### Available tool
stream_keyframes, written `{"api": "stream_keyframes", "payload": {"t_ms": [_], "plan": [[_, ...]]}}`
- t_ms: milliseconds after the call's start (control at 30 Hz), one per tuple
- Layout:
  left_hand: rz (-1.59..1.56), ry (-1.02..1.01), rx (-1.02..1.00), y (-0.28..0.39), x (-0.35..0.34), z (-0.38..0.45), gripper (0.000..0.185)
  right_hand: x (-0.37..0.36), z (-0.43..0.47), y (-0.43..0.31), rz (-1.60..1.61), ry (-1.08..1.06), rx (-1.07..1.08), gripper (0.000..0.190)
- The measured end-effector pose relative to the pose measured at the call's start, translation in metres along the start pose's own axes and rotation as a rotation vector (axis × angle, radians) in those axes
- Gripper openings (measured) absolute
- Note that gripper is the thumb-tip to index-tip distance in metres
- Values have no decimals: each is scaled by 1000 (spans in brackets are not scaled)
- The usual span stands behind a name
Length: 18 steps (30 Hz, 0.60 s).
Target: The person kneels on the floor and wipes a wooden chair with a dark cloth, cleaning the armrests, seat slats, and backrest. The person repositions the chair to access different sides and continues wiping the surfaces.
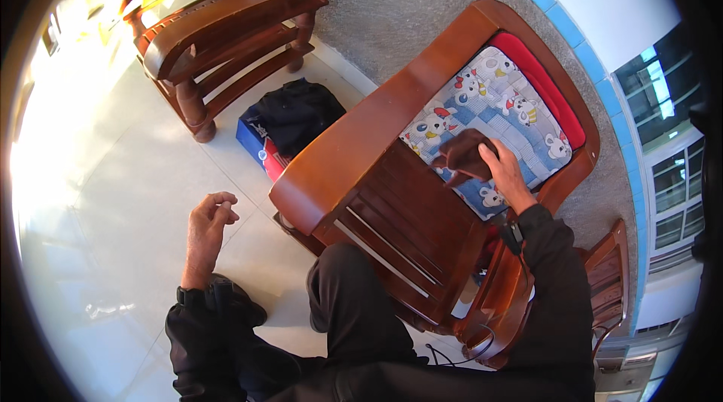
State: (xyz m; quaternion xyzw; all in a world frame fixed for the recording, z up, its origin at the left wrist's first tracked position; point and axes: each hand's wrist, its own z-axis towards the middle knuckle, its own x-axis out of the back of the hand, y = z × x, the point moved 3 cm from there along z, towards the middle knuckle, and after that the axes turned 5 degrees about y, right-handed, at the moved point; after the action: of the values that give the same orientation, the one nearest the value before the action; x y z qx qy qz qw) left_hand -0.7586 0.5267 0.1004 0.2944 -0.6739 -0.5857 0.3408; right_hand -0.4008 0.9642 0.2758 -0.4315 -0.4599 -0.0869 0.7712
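My right hand (505,170) grips a folded dark brown cloth (466,156) above a cushion (514,105) printed with cartoon animals on a blue and grey patchwork. The cushion leans on the backrest of a varnished wooden armchair (390,85), with a red pad (551,91) showing behind its upper edge. Slatted wood (406,215) forms the chair's seat, bare towards its front. Off to the left, my left hand (212,227) hangs over the tiled floor, its fingers loosely curled and holding nothing.
A second wooden seat (226,23) with broad arms stands at upper left. Between the two, a blue and red bag (257,136) with dark fabric (302,114) on top rests on the floor. Thin black cable (480,348) loops near the chair's front leg. A speckled wall (390,6) rises behind.
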Motion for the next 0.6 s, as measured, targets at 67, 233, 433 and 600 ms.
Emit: {"api": "stream_keyframes", "payload": {"t_ms": [67, 233, 433, 600], "plan": [[-7, 20, 51, -14, -7, 10, 23, -14, 42, -3, -47, 41, 48, 44], [-80, 10, 78, -19, -28, 22, 24, -28, 153, -1, -27, 221, 79, 50], [-264, 88, 136, -20, -58, 35, 25, -71, 232, 26, -247, 456, 400, 52], [-265, 45, 125, -19, -64, 35, 29, -157, 219, 56, -517, 286, 598, 45]]}}
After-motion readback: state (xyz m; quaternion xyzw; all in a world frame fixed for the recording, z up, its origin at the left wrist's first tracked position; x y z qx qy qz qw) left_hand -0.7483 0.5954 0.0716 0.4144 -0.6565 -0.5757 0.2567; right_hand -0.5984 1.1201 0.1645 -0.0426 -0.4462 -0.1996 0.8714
